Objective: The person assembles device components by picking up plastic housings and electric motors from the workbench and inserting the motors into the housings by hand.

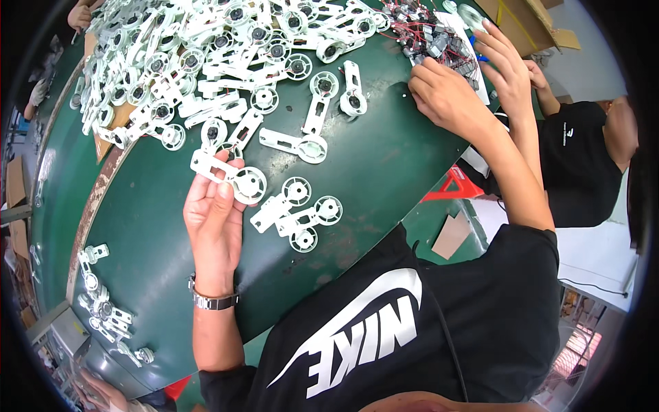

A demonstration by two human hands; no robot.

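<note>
My left hand [214, 216] pinches a white ring-ended part [232, 176] above the table [384, 165] by its flat body, presumably leaving the round end unobstructed, while my right hand [447, 97] curls at the wired-component pile [439, 47], its hold on anything impossible to tell.

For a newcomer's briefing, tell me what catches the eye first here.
A heap of pale plastic parts sprawls over the green table, upper left. Left of centre, the left hand holds a spoked-ring part; at upper right, the right hand is at a pile of dark, red-wired components.
</note>
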